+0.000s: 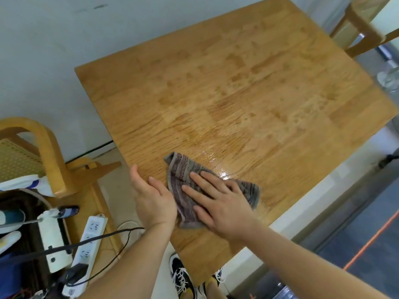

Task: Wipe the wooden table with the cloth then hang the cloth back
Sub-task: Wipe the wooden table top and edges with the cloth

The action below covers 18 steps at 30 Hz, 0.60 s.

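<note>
The cloth (pixel 210 189) lies low and centre in the frame on the table (pixel 237 93), long axis running upper-left to lower-right. The right hand (pixel 218 201) presses flat on it — fingers spread, not gripping. The left hand (pixel 151 197) rests open just beside it, at the table's left edge.

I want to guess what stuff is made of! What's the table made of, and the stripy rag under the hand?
The table looks like wood: golden-brown blocks with grain lines, and a smooth finish that shines where it is wet. The cloth looks like soft woven fabric, maybe towelling: grey and purplish stripes, creased and floppy under the right hand. The exact fibre cannot be told.
</note>
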Each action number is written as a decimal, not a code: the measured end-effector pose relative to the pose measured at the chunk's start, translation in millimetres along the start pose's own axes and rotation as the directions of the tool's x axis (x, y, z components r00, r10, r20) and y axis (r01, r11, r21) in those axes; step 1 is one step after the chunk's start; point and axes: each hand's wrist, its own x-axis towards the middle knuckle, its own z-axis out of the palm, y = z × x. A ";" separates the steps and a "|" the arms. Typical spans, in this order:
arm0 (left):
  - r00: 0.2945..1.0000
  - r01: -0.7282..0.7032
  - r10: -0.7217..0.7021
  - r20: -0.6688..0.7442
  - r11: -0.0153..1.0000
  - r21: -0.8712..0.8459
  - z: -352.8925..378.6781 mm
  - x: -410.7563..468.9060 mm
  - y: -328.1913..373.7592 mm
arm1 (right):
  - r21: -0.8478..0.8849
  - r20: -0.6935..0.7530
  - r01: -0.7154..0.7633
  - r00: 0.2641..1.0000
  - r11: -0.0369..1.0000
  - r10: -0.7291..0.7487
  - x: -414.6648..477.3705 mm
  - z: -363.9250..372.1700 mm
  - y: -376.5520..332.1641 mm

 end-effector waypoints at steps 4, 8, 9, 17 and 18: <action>0.998 -0.003 0.006 0.055 0.999 -0.041 1.6 0.4 -3.8 | 0.030 -0.086 -0.498 0.862 0.866 0.499 13.5 -19.2 105.9; 0.998 0.022 -0.020 0.057 0.999 -0.032 3.4 4.6 -7.3 | 0.129 -0.088 -0.705 0.693 0.698 0.716 48.4 -15.9 62.5; 0.998 0.022 -0.020 0.055 0.999 -0.026 2.6 4.6 -7.6 | 0.123 -0.093 -0.618 0.772 0.776 0.629 52.0 -10.4 31.6; 1.000 0.009 -0.010 0.025 0.999 0.037 1.7 0.3 -1.4 | -0.003 0.078 0.234 0.969 0.972 -0.233 26.8 -10.4 19.8; 1.000 0.008 -0.009 0.026 0.999 0.036 1.6 0.6 -1.0 | -0.035 0.116 0.319 0.943 0.947 -0.313 33.5 -14.7 38.3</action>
